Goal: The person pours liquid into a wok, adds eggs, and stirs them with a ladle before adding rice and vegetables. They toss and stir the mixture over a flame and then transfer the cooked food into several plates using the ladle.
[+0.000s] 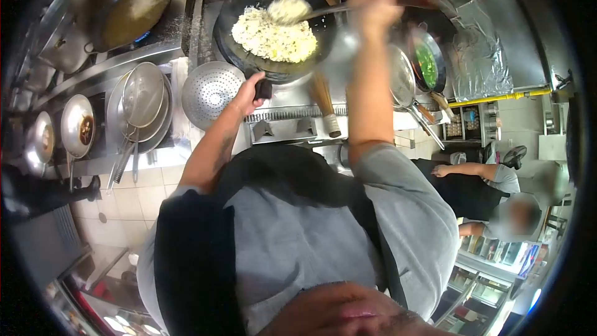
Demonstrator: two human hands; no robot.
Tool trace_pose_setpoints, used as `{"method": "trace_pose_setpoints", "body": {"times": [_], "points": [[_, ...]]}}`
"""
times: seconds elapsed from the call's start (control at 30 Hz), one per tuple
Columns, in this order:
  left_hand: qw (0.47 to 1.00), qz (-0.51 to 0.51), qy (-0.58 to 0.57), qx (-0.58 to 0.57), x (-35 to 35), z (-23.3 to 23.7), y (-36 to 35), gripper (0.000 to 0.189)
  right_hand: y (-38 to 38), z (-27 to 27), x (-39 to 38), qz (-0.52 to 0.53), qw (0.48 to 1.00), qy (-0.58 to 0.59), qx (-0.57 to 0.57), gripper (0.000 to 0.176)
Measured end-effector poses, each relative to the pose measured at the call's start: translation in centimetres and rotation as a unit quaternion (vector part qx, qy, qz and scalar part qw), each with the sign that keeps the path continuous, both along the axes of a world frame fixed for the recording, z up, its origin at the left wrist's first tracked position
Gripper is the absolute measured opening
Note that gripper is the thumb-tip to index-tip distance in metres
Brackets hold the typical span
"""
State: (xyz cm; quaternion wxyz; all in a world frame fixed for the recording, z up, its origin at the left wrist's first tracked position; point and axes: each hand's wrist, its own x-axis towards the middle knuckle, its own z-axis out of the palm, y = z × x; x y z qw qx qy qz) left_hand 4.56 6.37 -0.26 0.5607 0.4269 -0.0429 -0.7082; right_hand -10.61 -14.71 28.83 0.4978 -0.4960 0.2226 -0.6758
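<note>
A large black wok [323, 43] holds a heap of fried rice [264, 40], pale with yellow and green bits. My left hand [249, 96] is closed around the wok's short black handle [263, 89] at its near edge. Raised to the right of the wok, my right hand [376, 9] is blurred by motion and wrapped around the long handle of a ladle [320, 12]. The ladle's bowl is over the rice and full of it. Left of the wok lies a round perforated strainer [213, 90], and a bamboo brush [324, 106] rests at the near edge.
At the right sit a pan with green food [425, 62], a mesh strainer [401, 78] and a foil-covered surface [479, 56]. On the left are a wok of liquid over a blue flame [134, 15] and stacked strainers [143, 96]. A co-worker [476, 186] stands at the right.
</note>
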Motion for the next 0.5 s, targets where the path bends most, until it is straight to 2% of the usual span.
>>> {"method": "trace_pose_setpoints", "body": {"times": [0.03,0.07,0.1,0.13,0.2,0.23,0.27,0.3,0.33,0.4,0.43,0.5], "points": [[0.998,-0.062,-0.004,-0.012,0.3,-0.2,2.2,0.038,1.0,-4.0,3.9,-0.046,0.992,-0.071,0.093,0.026],[0.992,-0.123,-0.009,-0.026,0.9,-0.3,4.2,0.038,-6.2,-13.0,4.8,0.060,0.996,-0.013,0.061,0.015],[0.991,-0.126,-0.040,-0.003,1.0,-0.7,6.6,0.037,-4.9,-9.8,5.9,0.100,0.987,-0.069,0.104,0.017],[0.989,-0.127,-0.074,0.014,1.1,-0.5,8.1,0.038,-5.9,-8.1,6.8,0.143,0.985,-0.028,0.095,0.023],[0.990,-0.081,-0.115,0.028,1.1,2.6,12.0,0.033,-3.6,-2.8,9.3,0.122,0.987,0.094,0.053,0.026],[0.989,-0.085,-0.119,0.030,1.6,2.7,13.5,0.033,-1.2,-1.1,9.5,0.104,0.982,0.158,0.020,0.034],[0.992,-0.062,-0.099,0.050,2.7,2.5,15.2,0.033,0.7,-0.3,9.8,0.084,0.971,0.223,-0.011,0.042],[0.994,-0.040,-0.078,0.072,3.6,2.4,16.5,0.032,-0.3,-4.1,10.9,0.081,0.969,0.217,-0.087,0.041],[0.993,-0.045,-0.082,0.073,4.2,2.5,17.1,0.032,0.5,-7.7,10.9,0.131,0.959,0.251,-0.007,0.044],[0.991,0.046,-0.091,0.083,4.7,2.5,19.1,0.033,-4.3,-8.0,10.9,0.062,0.943,0.320,-0.067,0.045],[0.990,0.052,-0.097,0.090,4.9,3.6,19.7,0.034,-3.7,-4.5,10.5,0.063,0.936,0.347,-0.008,0.046],[0.987,0.062,-0.116,0.095,5.7,4.5,20.1,0.034,-2.5,0.3,11.0,0.044,0.935,0.349,-0.033,0.044]]}}
